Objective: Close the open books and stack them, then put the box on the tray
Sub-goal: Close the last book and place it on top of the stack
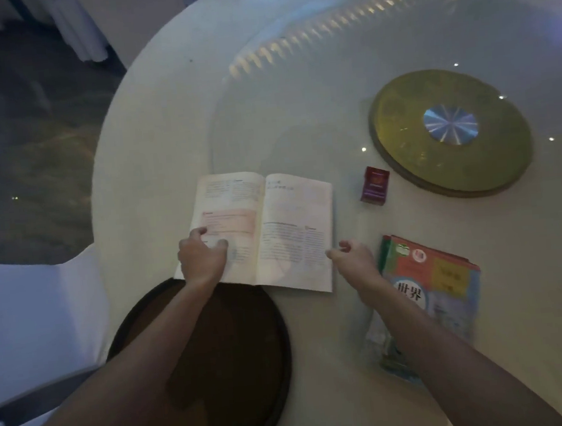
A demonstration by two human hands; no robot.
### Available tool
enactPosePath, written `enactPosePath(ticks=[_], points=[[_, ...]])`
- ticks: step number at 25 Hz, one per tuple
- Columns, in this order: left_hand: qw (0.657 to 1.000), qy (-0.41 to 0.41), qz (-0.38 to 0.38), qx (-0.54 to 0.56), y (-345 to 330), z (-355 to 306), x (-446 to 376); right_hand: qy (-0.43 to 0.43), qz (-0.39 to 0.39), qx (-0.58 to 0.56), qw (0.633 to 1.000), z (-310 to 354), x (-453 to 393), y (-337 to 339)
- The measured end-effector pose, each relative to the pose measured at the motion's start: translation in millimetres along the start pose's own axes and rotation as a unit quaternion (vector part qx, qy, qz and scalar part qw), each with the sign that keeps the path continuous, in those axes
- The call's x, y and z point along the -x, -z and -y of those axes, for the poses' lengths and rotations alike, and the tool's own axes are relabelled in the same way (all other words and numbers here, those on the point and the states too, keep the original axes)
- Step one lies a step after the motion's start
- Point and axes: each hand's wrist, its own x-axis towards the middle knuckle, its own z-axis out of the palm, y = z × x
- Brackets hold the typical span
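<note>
An open book [284,226] lies flat on the round white table [170,127], its near edge overlapping a dark round tray [251,351]. My left hand [202,257] rests on the book's left page, fingers bent around its lower left part. My right hand [355,257] pinches the right page's outer edge near the lower corner. To the right lies a closed book with a colourful cover [449,286], another closed book's green edge showing beneath it; my right forearm crosses it. A small red and purple box [375,186] stands beyond the open book's right side.
A gold turntable disc [402,134] with a shiny silver centre sits under the glass top at the right. A white-covered chair [34,322] stands at the left of the table, with dark carpet beyond it.
</note>
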Motion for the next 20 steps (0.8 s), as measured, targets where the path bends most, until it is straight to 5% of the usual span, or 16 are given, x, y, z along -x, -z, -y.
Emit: enactPosePath(ticks=[4,10,20], points=[[0.994,0.086,0.051,-0.04,20.9,34.1,-32.0,-0.049,-0.028,-0.06,0.997,1.8,-15.2,-24.8],[0.988,0.079,0.116,0.058,33.3,49.5,-50.8,-0.118,-0.056,-0.127,0.983,14.9,-19.4,-41.5],[0.94,0.022,0.239,0.241,62.1,0.4,-32.4,-0.171,0.061,-0.231,0.956,30.0,-5.9,-38.1]])
